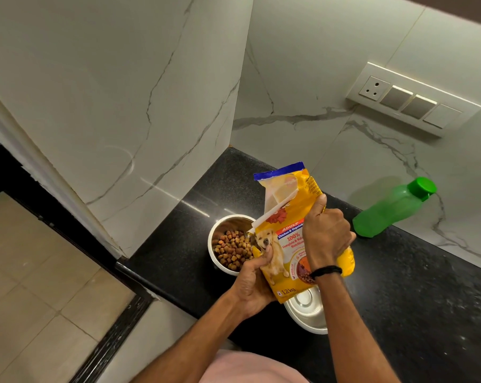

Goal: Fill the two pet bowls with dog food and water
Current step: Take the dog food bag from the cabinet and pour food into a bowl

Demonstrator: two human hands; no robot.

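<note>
Gripping dog food bag [286,244] two-handed: left hand [250,283] curled round its lower corner, right hand [326,236] clenched on its side. Filled bowl [229,223] near bench [173,244] left edge; empty bowl [305,308] under bag. Risk: torn mouth sags, kibble [231,250] likely spills onto bench.

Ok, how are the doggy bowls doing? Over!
Left hand and right hand grip the dog food bag. Far bowl holds kibble; near bowl looks empty. Green bottle capped, untouched. Nothing in the way.
</note>
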